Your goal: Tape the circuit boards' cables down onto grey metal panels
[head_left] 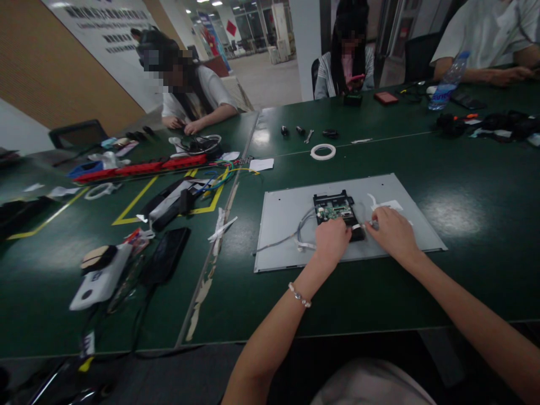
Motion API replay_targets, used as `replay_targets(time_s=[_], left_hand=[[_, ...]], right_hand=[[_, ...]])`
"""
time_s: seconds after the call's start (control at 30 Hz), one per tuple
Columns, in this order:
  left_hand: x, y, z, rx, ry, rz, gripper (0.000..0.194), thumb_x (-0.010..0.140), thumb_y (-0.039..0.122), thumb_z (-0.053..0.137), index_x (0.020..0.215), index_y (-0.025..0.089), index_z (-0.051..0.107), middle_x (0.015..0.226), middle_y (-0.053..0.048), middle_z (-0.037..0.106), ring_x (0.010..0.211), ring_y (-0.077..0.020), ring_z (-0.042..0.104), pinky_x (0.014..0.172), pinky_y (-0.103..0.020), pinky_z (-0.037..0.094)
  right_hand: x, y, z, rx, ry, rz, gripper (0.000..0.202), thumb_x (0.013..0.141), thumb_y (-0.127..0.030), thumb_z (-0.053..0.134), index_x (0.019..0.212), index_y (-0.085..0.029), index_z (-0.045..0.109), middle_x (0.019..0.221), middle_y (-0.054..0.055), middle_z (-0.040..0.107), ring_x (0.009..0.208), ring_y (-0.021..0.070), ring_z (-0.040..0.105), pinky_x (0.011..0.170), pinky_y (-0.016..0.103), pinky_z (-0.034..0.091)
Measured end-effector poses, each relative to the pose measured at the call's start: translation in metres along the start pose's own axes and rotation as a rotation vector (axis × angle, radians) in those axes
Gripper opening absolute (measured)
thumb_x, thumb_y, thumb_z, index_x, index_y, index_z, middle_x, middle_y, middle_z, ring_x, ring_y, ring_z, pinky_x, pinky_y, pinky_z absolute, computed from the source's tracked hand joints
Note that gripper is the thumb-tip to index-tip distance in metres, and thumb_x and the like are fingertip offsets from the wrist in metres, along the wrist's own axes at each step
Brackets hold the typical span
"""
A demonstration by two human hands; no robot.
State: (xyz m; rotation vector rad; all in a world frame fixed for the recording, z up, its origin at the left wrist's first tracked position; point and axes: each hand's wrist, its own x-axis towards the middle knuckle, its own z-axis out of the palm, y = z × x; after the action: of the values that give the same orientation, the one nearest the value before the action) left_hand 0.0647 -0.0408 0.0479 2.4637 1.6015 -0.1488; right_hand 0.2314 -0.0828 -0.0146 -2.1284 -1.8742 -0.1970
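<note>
A green circuit board in a black bracket lies on a light grey flat panel. My left hand is closed at the near edge of the board, its fingers curled against it. To the right, my right hand is pinched around a small grey piece that looks like a cable end; the fingers partly hide it. Grey cables loop out from the board's left side across the panel. White tape or a label sits on the panel beyond my right hand.
Beyond the panel lie a tape roll, a wrench and small black parts. At left are a black power adapter, a white device, a red strip and wires. A bottle stands far right. Several people sit around the table.
</note>
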Motion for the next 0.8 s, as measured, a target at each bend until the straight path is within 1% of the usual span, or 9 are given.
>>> replay_targets(time_s=[0.1,0.3,0.43,0.57,0.67,0.8], left_hand=[[0.000,-0.003,0.000,-0.010,0.035,0.043,0.032,0.091,0.038,0.049,0.100,0.012,0.066,0.093,-0.013,0.068,0.092,-0.0224,0.065,0.080,-0.031,0.050],[0.005,-0.013,0.005,0.034,0.048,0.083,0.035,0.090,0.039,0.049,0.092,0.011,0.069,0.089,-0.014,0.069,0.087,-0.0251,0.067,0.075,-0.032,0.051],[0.004,-0.016,0.004,0.061,0.043,0.087,0.033,0.090,0.038,0.050,0.093,0.011,0.069,0.088,-0.013,0.069,0.086,-0.0250,0.067,0.074,-0.031,0.051],[0.002,-0.015,-0.002,0.059,0.014,0.058,0.033,0.090,0.039,0.051,0.096,0.012,0.069,0.091,-0.014,0.069,0.089,-0.0237,0.066,0.077,-0.029,0.051],[0.001,-0.014,-0.005,0.057,-0.005,0.030,0.033,0.089,0.039,0.052,0.096,0.012,0.069,0.092,-0.013,0.069,0.090,-0.0229,0.066,0.079,-0.028,0.050],[-0.001,-0.011,-0.009,0.047,-0.011,0.034,0.031,0.090,0.038,0.052,0.095,0.013,0.070,0.091,-0.013,0.069,0.091,-0.0230,0.066,0.080,-0.029,0.050]], right_hand=[[0.000,0.005,-0.001,-0.005,0.007,0.023,0.020,0.083,-0.036,0.055,0.086,-0.017,0.050,0.086,0.006,0.056,0.085,0.0212,0.051,0.070,0.031,0.035],[0.000,0.007,-0.002,-0.022,0.012,0.024,0.019,0.085,-0.035,0.053,0.087,-0.016,0.051,0.086,0.007,0.056,0.085,0.0212,0.051,0.071,0.032,0.036],[0.000,0.010,-0.001,-0.030,-0.002,0.032,0.018,0.085,-0.034,0.052,0.088,-0.016,0.052,0.087,0.008,0.056,0.085,0.0217,0.051,0.070,0.032,0.035],[0.000,0.012,-0.002,-0.022,0.006,0.032,0.019,0.086,-0.034,0.051,0.089,-0.016,0.052,0.088,0.007,0.056,0.086,0.0216,0.051,0.072,0.032,0.035],[0.001,0.009,-0.001,0.011,0.020,0.026,0.022,0.086,-0.038,0.051,0.088,-0.016,0.052,0.088,0.007,0.056,0.085,0.0209,0.051,0.072,0.032,0.036],[0.001,0.003,0.001,0.064,0.024,0.007,0.029,0.086,-0.046,0.051,0.087,-0.017,0.051,0.088,0.008,0.056,0.085,0.0218,0.051,0.071,0.032,0.036]])
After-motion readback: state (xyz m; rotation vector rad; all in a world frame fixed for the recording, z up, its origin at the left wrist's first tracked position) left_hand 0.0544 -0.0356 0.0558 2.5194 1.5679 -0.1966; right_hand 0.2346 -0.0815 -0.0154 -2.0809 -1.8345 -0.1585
